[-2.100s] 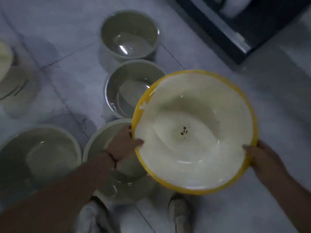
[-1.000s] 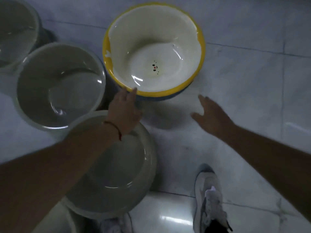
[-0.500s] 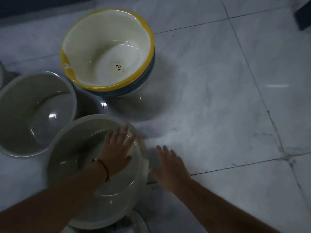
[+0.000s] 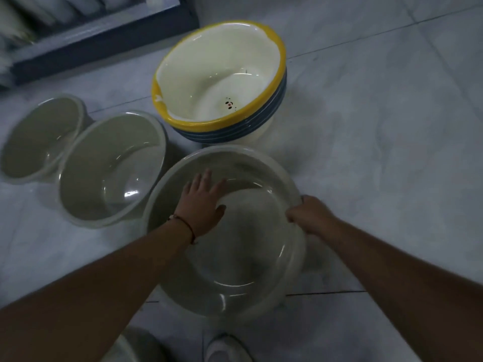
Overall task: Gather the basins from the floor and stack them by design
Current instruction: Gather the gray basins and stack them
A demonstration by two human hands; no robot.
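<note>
Basins sit on a pale tiled floor. One big clear basin is the nearest, and both hands are on it. Left hand lies flat inside this basin, on its far left wall, with the fingers straight and spread out, so it is not holding anything. A thin dark band goes round that wrist. Right hand is on the right rim of the same basin, and its fingers are curled over the rim and grip it. Just behind the clear basin stands a stack of basins. The top one is a yellow-rimmed basin, white inside, with a tiny dark and red mark near the bottom. Under it you can see blue rims, one on top of the other. To the left there are two more greyish basins on the floor. The middle grey basin is just beside the clear one, and the far grey basin sits just beside that, farther left. A dark shelf base runs along the top left of the floor. At the very bottom you can see a light shoe and the blurry edge of another basin.
</note>
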